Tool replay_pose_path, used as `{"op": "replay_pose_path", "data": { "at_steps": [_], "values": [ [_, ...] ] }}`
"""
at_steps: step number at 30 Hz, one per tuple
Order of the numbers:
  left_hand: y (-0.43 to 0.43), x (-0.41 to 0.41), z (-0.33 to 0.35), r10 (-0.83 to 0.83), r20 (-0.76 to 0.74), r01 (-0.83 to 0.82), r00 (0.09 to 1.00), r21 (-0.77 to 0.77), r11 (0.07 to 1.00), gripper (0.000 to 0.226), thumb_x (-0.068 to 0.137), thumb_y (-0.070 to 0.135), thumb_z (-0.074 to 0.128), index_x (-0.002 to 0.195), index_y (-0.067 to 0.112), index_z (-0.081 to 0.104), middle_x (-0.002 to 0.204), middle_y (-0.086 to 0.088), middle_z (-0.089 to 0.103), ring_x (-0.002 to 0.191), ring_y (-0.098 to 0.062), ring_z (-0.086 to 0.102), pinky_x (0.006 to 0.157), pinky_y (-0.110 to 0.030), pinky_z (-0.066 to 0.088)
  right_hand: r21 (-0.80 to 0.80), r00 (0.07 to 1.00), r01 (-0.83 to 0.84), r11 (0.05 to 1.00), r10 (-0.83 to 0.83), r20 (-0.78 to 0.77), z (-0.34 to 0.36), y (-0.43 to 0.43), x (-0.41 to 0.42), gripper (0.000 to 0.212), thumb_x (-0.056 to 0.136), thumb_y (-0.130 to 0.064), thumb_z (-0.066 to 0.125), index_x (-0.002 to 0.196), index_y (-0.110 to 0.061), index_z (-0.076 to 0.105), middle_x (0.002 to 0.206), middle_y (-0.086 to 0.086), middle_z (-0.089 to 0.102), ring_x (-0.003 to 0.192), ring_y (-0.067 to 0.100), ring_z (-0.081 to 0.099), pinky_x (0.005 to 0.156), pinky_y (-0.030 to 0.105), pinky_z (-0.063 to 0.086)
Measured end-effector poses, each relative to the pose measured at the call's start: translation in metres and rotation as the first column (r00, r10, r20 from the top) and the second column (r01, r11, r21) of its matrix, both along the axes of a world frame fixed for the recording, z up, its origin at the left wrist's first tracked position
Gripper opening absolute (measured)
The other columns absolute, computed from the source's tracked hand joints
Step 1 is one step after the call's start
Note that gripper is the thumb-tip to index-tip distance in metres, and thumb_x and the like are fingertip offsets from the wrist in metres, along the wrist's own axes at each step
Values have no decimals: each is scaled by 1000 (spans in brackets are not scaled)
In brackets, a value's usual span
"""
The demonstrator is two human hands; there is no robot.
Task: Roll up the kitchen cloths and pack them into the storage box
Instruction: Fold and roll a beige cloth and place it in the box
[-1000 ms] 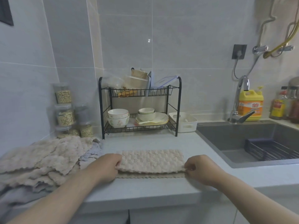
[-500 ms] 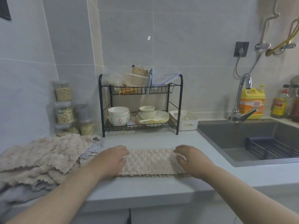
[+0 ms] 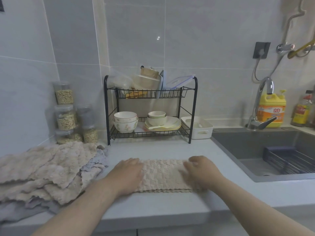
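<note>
You are pressing your left hand (image 3: pixel 127 174) flat, palm down, on one end of the folded beige cloth (image 3: pixel 162 174); your right hand (image 3: pixel 201 172), fingers curled and blurred, is lying on the other end. The white storage box (image 3: pixel 199 127) is sitting well beyond your right hand.

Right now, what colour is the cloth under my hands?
Beige folded cloth with a bumpy weave, clearest in the head view.

Light: soft, even — dim | edges bowed (wide-angle) | right hand (image 3: pixel 199 171) motion-blurred
</note>
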State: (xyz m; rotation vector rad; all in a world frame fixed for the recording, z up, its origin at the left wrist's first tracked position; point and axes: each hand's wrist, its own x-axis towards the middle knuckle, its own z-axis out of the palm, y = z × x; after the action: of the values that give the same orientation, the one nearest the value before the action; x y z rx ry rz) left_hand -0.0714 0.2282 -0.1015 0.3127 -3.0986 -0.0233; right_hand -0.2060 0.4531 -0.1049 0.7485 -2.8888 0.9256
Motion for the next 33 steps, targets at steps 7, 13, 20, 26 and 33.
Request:
{"op": "replay_pose_path", "data": {
  "at_steps": [7, 13, 20, 26, 33],
  "values": [
    [39, -28, -6, -73, 86, 61, 994, 135, 989, 63, 96, 53, 36, 151, 27, 21, 160, 4, 14, 148, -18, 10, 119, -36, 10, 253, 951, 140, 957, -201, 236, 13, -12, -16, 12, 84, -27, 51, 81, -15, 50, 93, 4, 60, 90, 26, 59, 71, 27, 47],
    [39, -30, -15, -31, 117, 14, 993, 145, 989, 71, 92, 62, 30, 152, 31, 9, 162, 4, 0, 148, -18, -3, 120, -39, 0, -12, 935, 122, 992, -111, 337, 25, -11, -11, 31, 91, -21, 47, 117, -9, 38, 95, 10, 52, 68, 20, 47, 53, 24, 35],
    [62, -31, 8, 35, -220, 66, 975, 434, 898, 62, 83, 58, 40, 134, 23, 50, 142, -1, 45, 136, -25, 36, 112, -37, 30, -376, 922, 140, 916, 18, 387, 70, -20, 9, 54, 83, -8, 60, 132, -18, 38, 83, 13, 56, 51, 23, 50, 38, 22, 36],
    [54, -40, 52, 270, 81, 8, 959, 950, -312, 74, 90, 67, 38, 112, 0, 64, 95, -20, 69, 75, -29, 68, 70, -34, 55, -552, 868, -58, 832, 316, 384, 84, -61, 38, 56, 85, -14, 61, 136, -21, 39, 112, 11, 59, 79, 25, 63, 72, 40, 59],
    [15, -25, 51, 600, 41, -158, 799, 977, 143, 27, 69, 2, 64, 96, -2, 59, 92, -22, 68, 80, -31, 69, 73, -40, 55, -561, 899, -153, 813, 351, 263, 67, -69, 46, 21, 88, -10, 57, 108, -12, 62, 101, 4, 64, 78, 20, 60, 76, 36, 54]
  ]
}}
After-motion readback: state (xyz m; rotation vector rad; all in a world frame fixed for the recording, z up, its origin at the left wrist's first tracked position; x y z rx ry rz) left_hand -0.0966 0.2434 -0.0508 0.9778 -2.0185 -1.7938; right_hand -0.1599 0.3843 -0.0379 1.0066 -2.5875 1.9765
